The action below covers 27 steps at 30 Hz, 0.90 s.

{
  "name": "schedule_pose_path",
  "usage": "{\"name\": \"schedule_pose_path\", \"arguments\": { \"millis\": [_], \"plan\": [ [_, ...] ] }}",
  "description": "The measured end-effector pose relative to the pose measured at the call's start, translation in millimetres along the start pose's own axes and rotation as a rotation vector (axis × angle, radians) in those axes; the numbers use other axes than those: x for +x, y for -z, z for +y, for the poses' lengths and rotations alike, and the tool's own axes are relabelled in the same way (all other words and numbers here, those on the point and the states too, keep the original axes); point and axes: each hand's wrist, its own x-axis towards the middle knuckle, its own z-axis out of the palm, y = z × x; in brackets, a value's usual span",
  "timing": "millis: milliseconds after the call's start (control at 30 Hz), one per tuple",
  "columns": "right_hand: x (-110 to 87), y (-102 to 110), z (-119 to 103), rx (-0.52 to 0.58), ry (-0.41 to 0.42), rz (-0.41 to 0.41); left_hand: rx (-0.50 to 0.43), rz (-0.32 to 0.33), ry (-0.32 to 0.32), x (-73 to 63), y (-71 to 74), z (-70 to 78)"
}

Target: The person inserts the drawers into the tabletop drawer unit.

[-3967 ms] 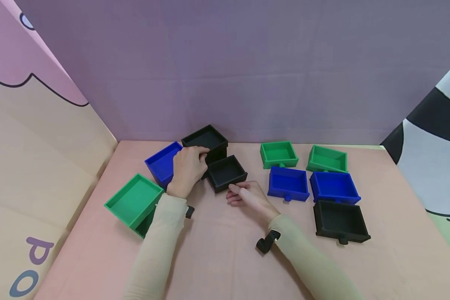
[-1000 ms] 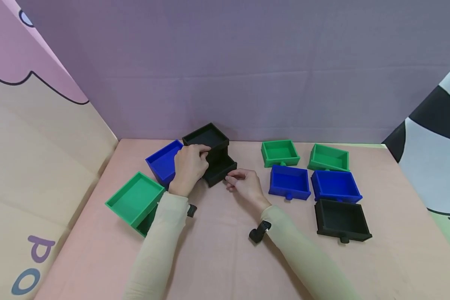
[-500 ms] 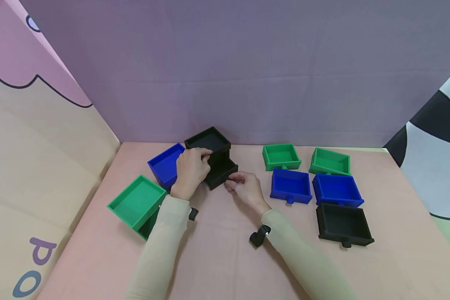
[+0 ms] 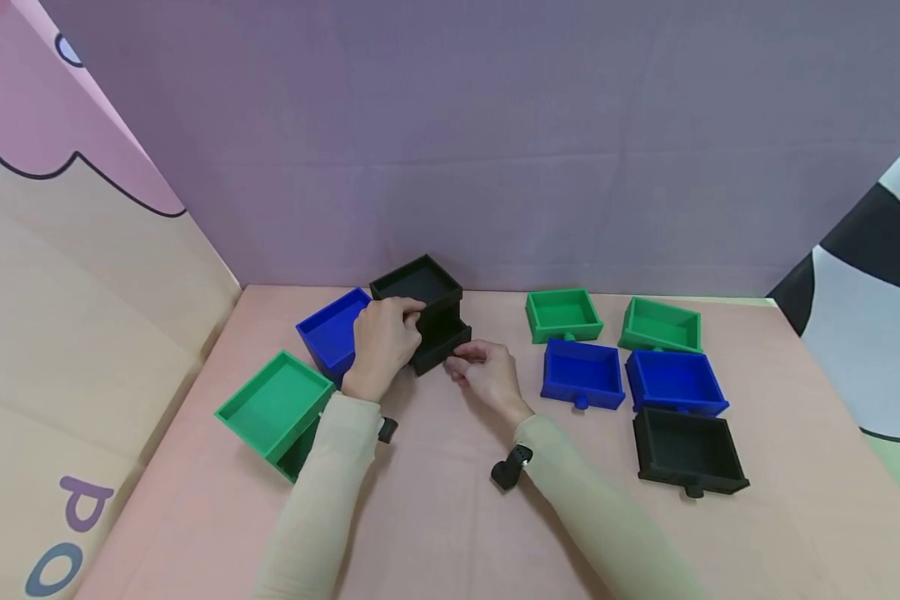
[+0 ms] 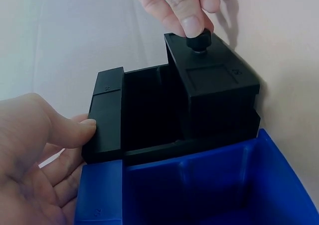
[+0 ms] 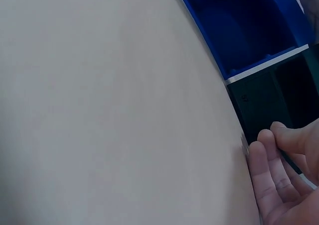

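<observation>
Pinching the knob (image 5: 198,42) of the black drawer (image 4: 441,348) with the right hand (image 4: 489,373), between thumb and fingertips. With the left hand (image 4: 382,343), gripping the wall of the black case (image 4: 422,282) — thumb on one face, fingers behind it. In the lower opening of this case, the drawer: partly inside, with the front portion outside and turned to the near right. From the right hand, to be found directly at the fingertips, toward the far left, with the depth pointing into the case and the front edge going from near left to far right; too foreshortened for telling the longer axis. Nearer to the drawer, the right hand. Compared with four seconds ago, much less of the drawer in sight; compared with half a second ago, only slightly deeper — and no visible change in the left grip, nor in the blue case (image 4: 333,329) just beside it.
</observation>
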Motion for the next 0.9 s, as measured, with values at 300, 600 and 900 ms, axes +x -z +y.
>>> {"name": "schedule_pose_path", "arguments": {
  "millis": [300, 600, 900],
  "plan": [
    [2.7, -3, 2, 0.017, -0.001, 0.001, -0.003, 0.021, -0.022, -1.5, -0.3, -1.4],
    [8.9, -8, 5, 0.014, 0.001, 0.013, -0.007, 0.021, -0.025, -1.7, -1.2, -1.6],
    [14.4, -12, 2, -0.001, -0.007, 0.02, -0.004, 0.014, -0.023, -1.0, -2.0, -2.3]
  ]
}}
